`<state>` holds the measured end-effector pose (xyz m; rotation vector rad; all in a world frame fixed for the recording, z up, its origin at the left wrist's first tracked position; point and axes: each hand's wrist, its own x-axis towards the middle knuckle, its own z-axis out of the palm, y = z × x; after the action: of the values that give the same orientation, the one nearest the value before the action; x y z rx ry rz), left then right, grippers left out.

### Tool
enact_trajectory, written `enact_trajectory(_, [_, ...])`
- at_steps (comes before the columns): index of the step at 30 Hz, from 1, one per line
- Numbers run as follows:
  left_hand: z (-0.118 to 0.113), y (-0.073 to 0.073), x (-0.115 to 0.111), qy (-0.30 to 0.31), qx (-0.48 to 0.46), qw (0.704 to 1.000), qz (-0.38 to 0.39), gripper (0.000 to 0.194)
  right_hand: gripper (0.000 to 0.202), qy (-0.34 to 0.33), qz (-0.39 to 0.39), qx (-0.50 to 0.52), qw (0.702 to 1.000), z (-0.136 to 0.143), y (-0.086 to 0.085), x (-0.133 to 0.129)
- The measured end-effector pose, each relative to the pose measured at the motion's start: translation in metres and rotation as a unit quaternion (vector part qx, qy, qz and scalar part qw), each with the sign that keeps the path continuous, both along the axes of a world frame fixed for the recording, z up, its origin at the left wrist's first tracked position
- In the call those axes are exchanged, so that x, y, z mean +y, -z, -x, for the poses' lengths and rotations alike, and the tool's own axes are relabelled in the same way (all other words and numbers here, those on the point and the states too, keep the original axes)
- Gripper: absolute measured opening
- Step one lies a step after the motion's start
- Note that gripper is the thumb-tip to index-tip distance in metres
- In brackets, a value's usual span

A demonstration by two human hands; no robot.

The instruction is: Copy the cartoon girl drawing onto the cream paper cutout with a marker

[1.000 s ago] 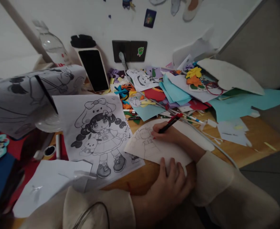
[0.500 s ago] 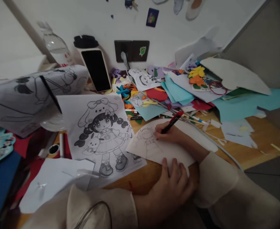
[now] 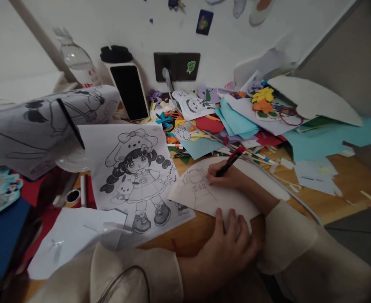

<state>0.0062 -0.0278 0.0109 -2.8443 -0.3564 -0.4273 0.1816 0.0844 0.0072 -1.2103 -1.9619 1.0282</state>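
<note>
My right hand (image 3: 225,176) is closed round a black pen with a red end (image 3: 231,160). The pen's tip meets a rounded white sheet (image 3: 232,202), which bears a faint sketch of a figure. My left hand (image 3: 228,242) lies with its fingers apart on the lower edge of that sheet. To the left of the sheet lies a printed drawing of a girl (image 3: 137,181) with braids and a dog-eared hat; its right side reaches close to the sketch.
A phone (image 3: 130,92) leans on a black-lidded cup (image 3: 116,54) beside a clear bottle (image 3: 78,61). Coloured paper scraps (image 3: 236,118) pile up along the wall. A white cable (image 3: 295,198) runs past the sheet. Tape (image 3: 73,197) and cut paper (image 3: 74,235) lie at left.
The view has shifted slightly, so everything sits a little further right. My right hand still grips the pen at nearly the same spot of the sketch. My left hand stays on the sheet.
</note>
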Motion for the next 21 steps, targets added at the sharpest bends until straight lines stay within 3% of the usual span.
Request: enact_trajectory(21, [-0.002, 0.0017, -0.0007, -0.004, 0.01, 1.0, -0.001, 0.037, 0.031, 0.008, -0.008, -0.016, 1.0, -0.0041, 0.0018, -0.0004])
